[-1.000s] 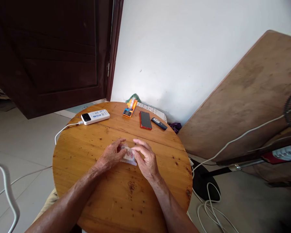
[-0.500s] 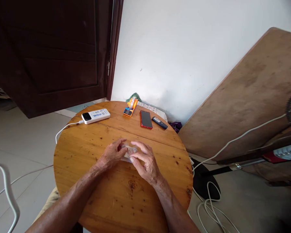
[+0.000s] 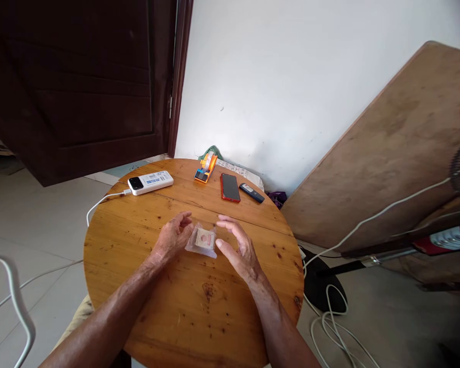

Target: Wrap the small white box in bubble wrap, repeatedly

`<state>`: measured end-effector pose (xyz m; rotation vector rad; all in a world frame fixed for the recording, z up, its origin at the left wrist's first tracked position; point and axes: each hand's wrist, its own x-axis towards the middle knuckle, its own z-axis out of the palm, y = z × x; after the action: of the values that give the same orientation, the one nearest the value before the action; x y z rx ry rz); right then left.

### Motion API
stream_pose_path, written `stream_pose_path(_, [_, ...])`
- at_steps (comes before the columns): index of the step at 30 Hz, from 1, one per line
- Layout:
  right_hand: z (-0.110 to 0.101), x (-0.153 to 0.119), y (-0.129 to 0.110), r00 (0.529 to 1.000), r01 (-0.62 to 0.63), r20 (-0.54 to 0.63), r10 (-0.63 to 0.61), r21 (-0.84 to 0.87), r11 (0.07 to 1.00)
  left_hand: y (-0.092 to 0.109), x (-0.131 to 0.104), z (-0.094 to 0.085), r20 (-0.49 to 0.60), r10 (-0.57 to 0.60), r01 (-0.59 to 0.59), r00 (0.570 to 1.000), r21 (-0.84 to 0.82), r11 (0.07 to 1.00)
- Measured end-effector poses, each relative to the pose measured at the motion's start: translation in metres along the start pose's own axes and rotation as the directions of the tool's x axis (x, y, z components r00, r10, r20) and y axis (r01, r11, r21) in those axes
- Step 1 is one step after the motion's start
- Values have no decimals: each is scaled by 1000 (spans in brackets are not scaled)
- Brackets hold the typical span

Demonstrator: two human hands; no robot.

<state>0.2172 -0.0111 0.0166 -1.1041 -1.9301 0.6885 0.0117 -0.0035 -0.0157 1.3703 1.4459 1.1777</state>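
A small box in clear plastic wrap point(image 3: 205, 238) lies flat on the round wooden table point(image 3: 199, 317), with reddish print on its pale top. My left hand point(image 3: 175, 234) is just left of it, fingers slightly curled and holding nothing; whether its fingertips brush the wrap I cannot tell. To the right of the packet, my right hand point(image 3: 237, 246) is open, thumb and fingers apart, with a narrow gap to the plastic.
At the table's far side lie a white power bank point(image 3: 151, 182) with a plugged-in cable, an orange tape dispenser point(image 3: 206, 167), a red-edged phone point(image 3: 230, 187) and a dark handheld device point(image 3: 252, 193). A wall point(image 3: 253, 102) stands behind.
Both hands have drawn apart from the wrapped packet, the right one moving right and the left one slightly left. The packet now lies uncovered on the table.
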Motion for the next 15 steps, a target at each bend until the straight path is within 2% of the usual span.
stream_pose_path(3, [-1,-1,2,995,-48,89,45,38,998,0,1,-3,-56,-2,4,998,44,999])
stream_pose_path(8, [6,-2,12,969,-98,226,102,-26,995,-3,0,-2,10,-44,44,999,35,998])
stream_pose_path(12, [15,-3,17,965,-119,235,119,-16,993,0,-3,0,71,-53,49,996,61,997])
stream_pose_path(15, [19,-4,16,968,-131,215,126,6,991,4,-6,1,104,-21,8,994,125,992])
